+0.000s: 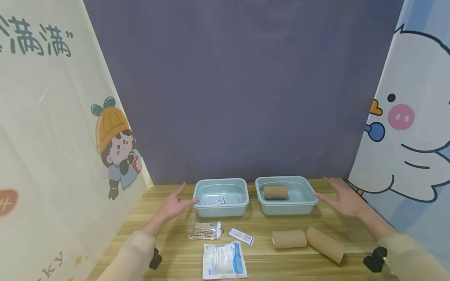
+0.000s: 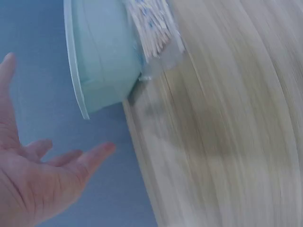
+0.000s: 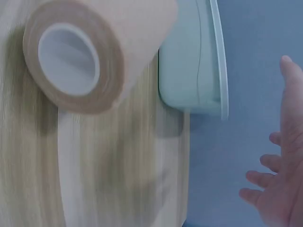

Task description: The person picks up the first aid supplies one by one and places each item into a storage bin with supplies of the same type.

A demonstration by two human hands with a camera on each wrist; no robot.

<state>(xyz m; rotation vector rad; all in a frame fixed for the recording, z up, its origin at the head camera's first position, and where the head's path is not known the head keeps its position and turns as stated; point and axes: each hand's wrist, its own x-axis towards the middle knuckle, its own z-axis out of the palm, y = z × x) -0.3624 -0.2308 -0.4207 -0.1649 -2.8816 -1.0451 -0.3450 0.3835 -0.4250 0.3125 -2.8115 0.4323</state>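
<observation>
See left tray (image 1: 220,211) just right of left hand (image 1: 174,205), right tray (image 1: 288,209) just left of right hand (image 1: 344,201) (long axes left-right), with empty fingers (image 3: 261,179) spread wide.

Tray (image 3: 189,52) and brown roll (image 3: 113,42) cropped in right wrist view, small print illegible on white packet (image 1: 223,259)

The left arm (image 1: 131,251), in a pale sleeve, rises from the lower edge of the head view, left of centre, and slants up rightward; its bare left grip (image 1: 174,205) ends mid-left with the digits spread apart. The right arm (image 1: 411,251), sleeved alike, reaches from the lower right corner up and leftward, its right grip (image 1: 345,201) splayed toward the centre. In the wrist views, each grip sits at the outer edge, fingers extended and loose
</observation>
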